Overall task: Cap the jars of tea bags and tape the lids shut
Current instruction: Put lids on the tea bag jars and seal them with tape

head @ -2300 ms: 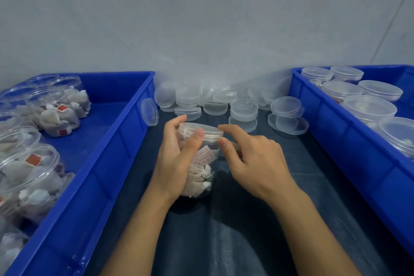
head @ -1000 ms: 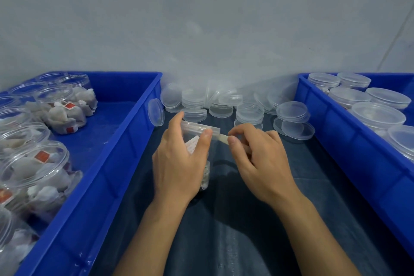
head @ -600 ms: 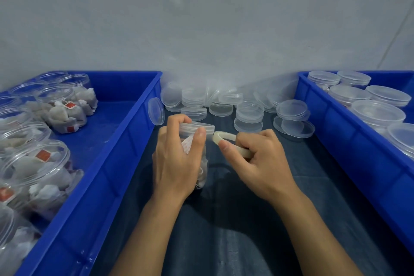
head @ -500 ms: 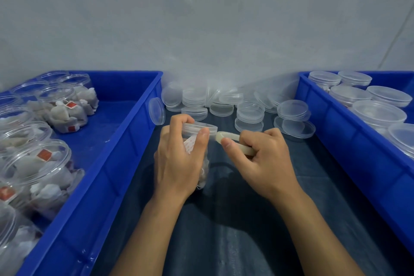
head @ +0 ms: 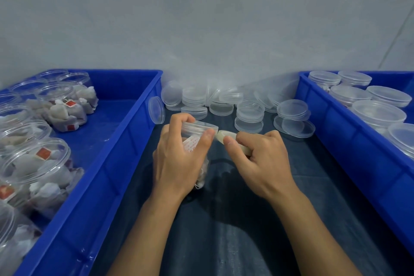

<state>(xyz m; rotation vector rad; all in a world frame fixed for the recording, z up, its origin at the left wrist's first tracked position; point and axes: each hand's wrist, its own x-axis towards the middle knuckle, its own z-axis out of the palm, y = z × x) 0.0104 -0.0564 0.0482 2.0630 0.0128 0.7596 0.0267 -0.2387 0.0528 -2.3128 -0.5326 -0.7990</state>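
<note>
Gripping the capped jar (head: 197, 141) from behind, the left hand (head: 179, 159) has its fingers curled over the lid (head: 199, 127) and its thumb pressed to the lid's rim on the near right side. The right hand (head: 262, 159) is closed round a small roll of tape (head: 228, 139), thumb on top, with the roll's free end brought right up to the left thumb at the lid's edge. A couple of seconds ago the right hand held nothing and both hands were only settling the lid; since then the roll has come in and closed the gap to the rim. I judge capping of this jar done and taping just starting, the left thumb likely pinning the tape's end, though whether tape already sticks to the plastic cannot be made out.

The jar is clear plastic, tilted a little toward the right, standing over the dark worktop (head: 224, 242) between the two bins. Pale tea bags and a printed slip show through its wall; the lid is translucent and seems seated square.

Behind it lie loose spare lids (head: 249, 111), stacked and scattered against the wall. The left blue bin (head: 125, 148) holds open jars of tea bags (head: 33, 163) waiting for lids; the right blue bin (head: 336, 132) holds capped jars (head: 378, 114).
</note>
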